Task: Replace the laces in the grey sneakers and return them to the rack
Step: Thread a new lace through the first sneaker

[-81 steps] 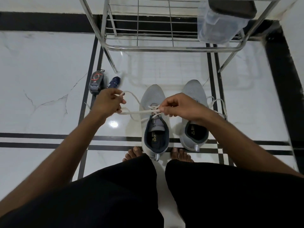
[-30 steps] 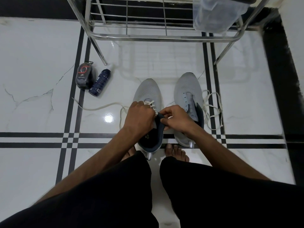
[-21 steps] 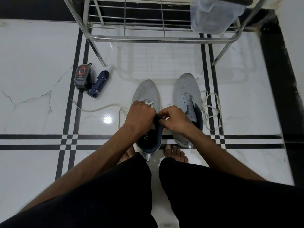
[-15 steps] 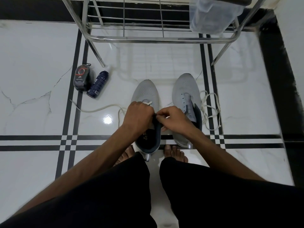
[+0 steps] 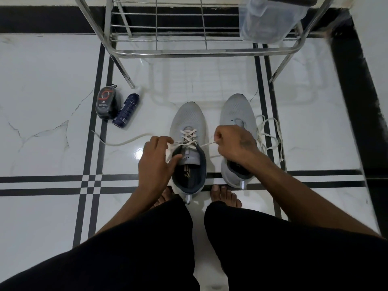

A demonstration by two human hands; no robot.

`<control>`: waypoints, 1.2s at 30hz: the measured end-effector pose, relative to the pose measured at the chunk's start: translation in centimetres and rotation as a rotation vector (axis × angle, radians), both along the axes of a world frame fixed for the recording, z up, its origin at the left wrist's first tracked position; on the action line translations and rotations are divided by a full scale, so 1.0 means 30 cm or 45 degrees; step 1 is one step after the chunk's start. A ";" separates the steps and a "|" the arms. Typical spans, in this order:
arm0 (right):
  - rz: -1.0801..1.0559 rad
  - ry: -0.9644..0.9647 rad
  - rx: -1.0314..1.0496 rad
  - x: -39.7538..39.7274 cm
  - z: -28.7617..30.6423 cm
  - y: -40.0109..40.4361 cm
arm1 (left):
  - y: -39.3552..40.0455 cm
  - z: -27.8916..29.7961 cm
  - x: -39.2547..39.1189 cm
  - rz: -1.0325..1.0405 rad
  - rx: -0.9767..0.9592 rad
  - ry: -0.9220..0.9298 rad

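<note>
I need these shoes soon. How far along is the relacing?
Done: the left grey mesh sneaker shows several white lace crossings. In hand: the left hand and right hand each hold a lace end pulled sideways. Left: the right grey sneaker is unlaced, its loose white lace beside it; both go on the steel rack.

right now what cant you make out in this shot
Head view only:
- Right sneaker: lacing and opening hidden by the right hand and forearm.
- Left sneaker: its left side is covered by the left hand, so how the lace runs there is hidden.
- Rack: upper part cut off by the top edge.
- Clear box on the rack: top cut off, contents unclear.
- Labels on the two bottles: too small to read.
</note>
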State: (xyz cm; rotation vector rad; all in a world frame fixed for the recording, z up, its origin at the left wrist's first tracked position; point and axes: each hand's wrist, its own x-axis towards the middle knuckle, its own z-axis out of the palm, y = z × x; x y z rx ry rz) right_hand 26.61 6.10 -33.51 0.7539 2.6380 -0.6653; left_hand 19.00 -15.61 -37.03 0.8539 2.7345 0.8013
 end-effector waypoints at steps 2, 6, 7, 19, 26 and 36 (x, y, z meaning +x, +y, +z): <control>-0.045 -0.046 0.202 0.038 0.033 0.072 | -0.023 -0.009 0.004 0.101 0.018 -0.092; -0.106 -0.124 0.619 0.110 0.092 0.201 | -0.004 0.000 0.012 0.104 0.054 -0.227; -0.056 -0.120 0.693 0.104 0.089 0.190 | 0.002 0.005 0.010 0.098 0.061 -0.243; 0.193 -0.210 0.483 0.038 0.083 0.102 | 0.000 0.038 -0.031 0.221 0.044 -0.323; 0.355 -0.137 0.249 -0.025 0.080 0.007 | 0.011 0.053 -0.027 0.147 0.039 -0.325; 0.251 -0.300 0.547 0.057 0.137 0.148 | 0.010 0.041 -0.042 0.113 -0.013 -0.249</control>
